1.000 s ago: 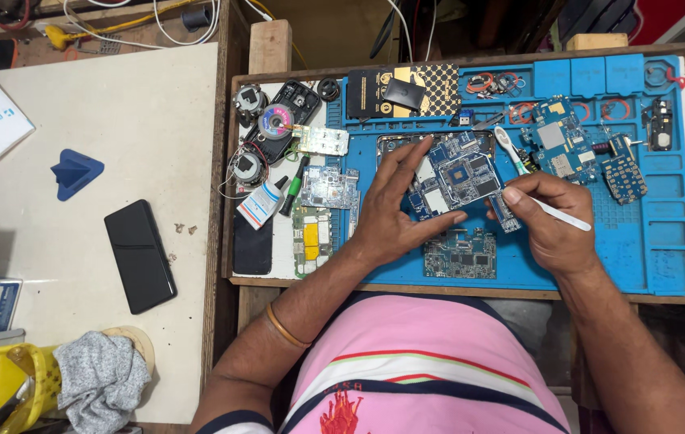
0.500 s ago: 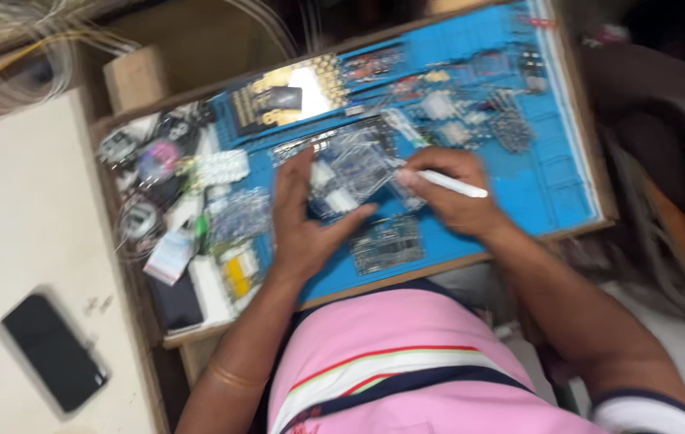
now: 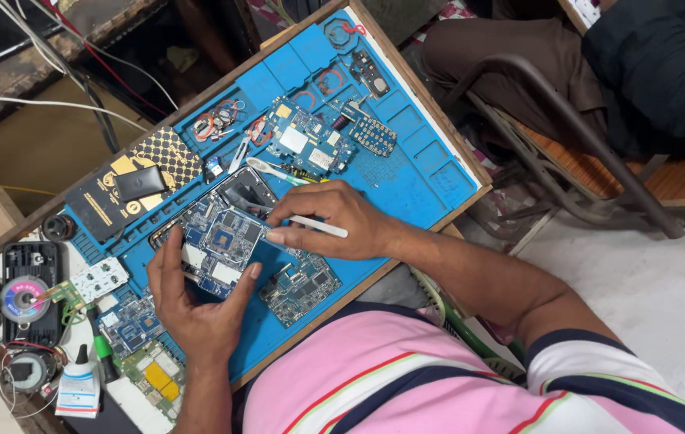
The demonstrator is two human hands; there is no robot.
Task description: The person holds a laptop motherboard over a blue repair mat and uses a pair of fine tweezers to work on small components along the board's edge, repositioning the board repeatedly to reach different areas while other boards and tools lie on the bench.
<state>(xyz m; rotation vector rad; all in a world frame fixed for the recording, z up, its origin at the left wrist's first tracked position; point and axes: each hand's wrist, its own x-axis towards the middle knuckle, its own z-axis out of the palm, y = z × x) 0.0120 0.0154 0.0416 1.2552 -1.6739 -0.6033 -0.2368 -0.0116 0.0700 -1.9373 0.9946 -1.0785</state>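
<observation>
Surface: a blue repair mat (image 3: 406, 181) is laid on a wooden-edged bench.
Left hand (image 3: 198, 309): closed on the phone circuit board (image 3: 218, 245), mat centre.
Right hand (image 3: 338, 221): a white tool (image 3: 318, 227) is pinched.
Room: a metal chair (image 3: 567, 120) is seen far right.

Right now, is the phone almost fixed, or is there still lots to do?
Still lots, probably. Done: the phone is opened, its blue circuit board bare. In hand: the left hand steadies it while the right hand works a thin white tool at its top edge. Left: other boards lie loose on the blue mat, and nothing is closed up yet.
</observation>
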